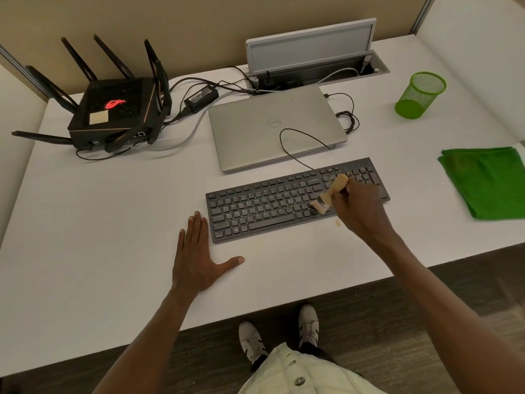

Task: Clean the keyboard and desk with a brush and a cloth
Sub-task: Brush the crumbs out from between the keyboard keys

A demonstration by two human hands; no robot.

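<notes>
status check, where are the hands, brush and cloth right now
Right hand grips brush, bristles on keyboard right side. Left hand flat on desk. Cloth folded, untouched, far right. Crumbs by keyboard's front edge.

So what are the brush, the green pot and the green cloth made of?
The brush, held in the right hand, looks like bare pale wood with light bristles. The green pot seems to be painted wire mesh: you can see through its wall. The green cloth looks soft and matte, probably microfibre, and lies folded.

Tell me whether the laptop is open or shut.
Shut: the laptop lies flat behind the keyboard, lid down, logo facing up.
</notes>
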